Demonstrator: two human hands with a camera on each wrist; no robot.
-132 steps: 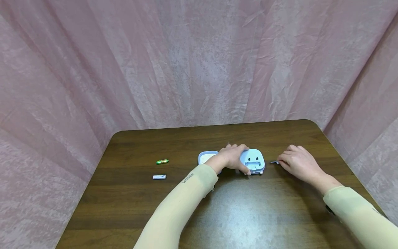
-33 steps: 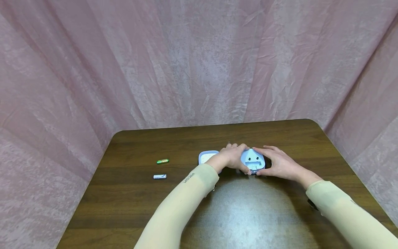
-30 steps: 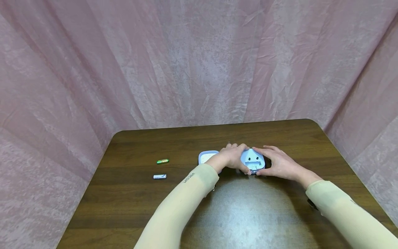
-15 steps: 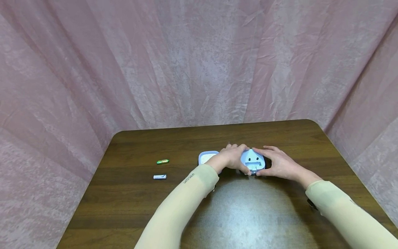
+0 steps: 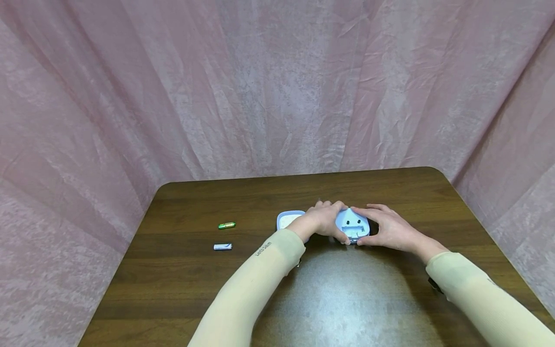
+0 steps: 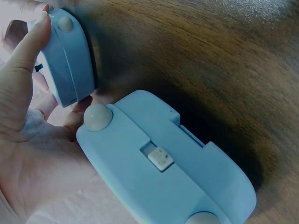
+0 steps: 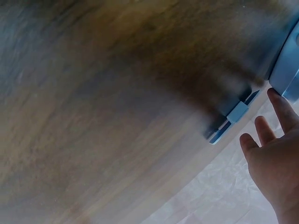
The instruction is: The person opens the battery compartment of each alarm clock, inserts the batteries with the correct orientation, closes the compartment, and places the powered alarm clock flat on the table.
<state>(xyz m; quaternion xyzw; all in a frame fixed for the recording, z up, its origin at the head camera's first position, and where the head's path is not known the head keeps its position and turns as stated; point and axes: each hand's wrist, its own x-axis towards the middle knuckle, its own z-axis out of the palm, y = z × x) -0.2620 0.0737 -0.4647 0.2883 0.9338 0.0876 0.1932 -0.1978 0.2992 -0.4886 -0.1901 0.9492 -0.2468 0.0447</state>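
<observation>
A light-blue alarm clock [image 5: 352,217] lies on the table with its back up, showing two black knobs and an uncovered battery compartment. My left hand [image 5: 322,219] holds its left side, thumb at the near edge and fingers at the far edge. On the opposite side my right hand [image 5: 390,230] holds the rim between thumb and fingers. A second light-blue body [image 6: 135,154] with round white feet and a small white slider stands beneath my left hand; in the head view that blue-rimmed thing [image 5: 288,218] is partly hidden. The blue battery cover [image 7: 238,112] lies beyond my right fingertips.
To the left on the brown table [image 5: 182,284] lie a green battery [image 5: 227,225] and a white battery [image 5: 223,246], apart from each other. Pink curtains [image 5: 277,96] hang behind the table's far edge.
Over four seconds ago my right hand pinched the small flat cover right of the clock; it has let go and moved left onto the clock's right side. My left hand stays put.
</observation>
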